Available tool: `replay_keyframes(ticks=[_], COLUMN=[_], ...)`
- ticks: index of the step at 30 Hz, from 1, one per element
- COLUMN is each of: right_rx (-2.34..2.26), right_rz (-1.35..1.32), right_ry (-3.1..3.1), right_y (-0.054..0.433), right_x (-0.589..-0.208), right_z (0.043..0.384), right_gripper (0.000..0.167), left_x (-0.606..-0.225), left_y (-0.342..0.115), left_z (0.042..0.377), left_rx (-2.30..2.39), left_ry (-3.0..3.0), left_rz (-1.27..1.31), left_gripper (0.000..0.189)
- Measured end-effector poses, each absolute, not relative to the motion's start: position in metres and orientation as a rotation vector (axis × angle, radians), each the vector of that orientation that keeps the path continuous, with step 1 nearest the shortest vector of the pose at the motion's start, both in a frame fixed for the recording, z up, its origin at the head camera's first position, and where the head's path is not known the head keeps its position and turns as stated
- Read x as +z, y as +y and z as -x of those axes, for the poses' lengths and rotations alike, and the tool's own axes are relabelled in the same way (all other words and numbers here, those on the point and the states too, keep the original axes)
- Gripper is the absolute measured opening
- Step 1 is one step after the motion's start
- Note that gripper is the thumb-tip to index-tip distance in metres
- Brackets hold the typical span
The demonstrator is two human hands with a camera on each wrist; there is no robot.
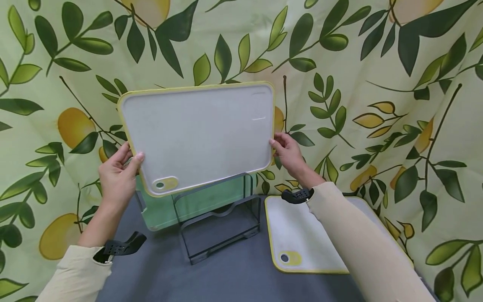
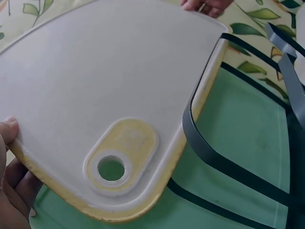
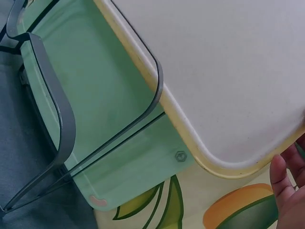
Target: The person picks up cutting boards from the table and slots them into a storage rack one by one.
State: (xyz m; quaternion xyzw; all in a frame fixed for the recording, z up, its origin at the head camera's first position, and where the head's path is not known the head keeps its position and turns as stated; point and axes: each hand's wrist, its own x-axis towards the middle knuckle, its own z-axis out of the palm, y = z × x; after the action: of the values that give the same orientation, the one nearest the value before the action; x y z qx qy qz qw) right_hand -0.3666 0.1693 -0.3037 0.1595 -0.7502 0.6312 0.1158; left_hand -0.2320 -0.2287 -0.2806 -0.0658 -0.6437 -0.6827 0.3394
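Leaf-print cloth (image 1: pixel 241 25) behind. Our left hand (image 1: pixel 118 176) and right hand (image 1: pixel 288 155) pinch a yellow-rimmed white rectangular board (image 1: pixel 203 138), nine and three o'clock, at the grey metal rack's (image 3: pixel 68 124) top. Aligning, we judge; next calls for levelling.

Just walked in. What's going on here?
A person is holding up a white cutting board with a yellow rim, left hand and right hand gripping opposite edges. Its lower edge is by the top of a dark wire rack, where a green board stands behind it. A second white board lies flat to the right on the grey table.
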Motion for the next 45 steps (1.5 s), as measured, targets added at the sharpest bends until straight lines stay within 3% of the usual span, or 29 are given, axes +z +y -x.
replay_keyframes(ticks=[45], right_rx=[1.762], right_rz=[-0.454], right_ry=[-2.407], right_y=[0.16], right_x=[-0.332], right_z=[0.367], right_gripper=[0.033], left_x=[-0.317], left_y=[-0.238], left_z=[0.228], left_rx=[-1.62], left_ry=[-1.839], left_rz=[-0.071], left_gripper=[0.05])
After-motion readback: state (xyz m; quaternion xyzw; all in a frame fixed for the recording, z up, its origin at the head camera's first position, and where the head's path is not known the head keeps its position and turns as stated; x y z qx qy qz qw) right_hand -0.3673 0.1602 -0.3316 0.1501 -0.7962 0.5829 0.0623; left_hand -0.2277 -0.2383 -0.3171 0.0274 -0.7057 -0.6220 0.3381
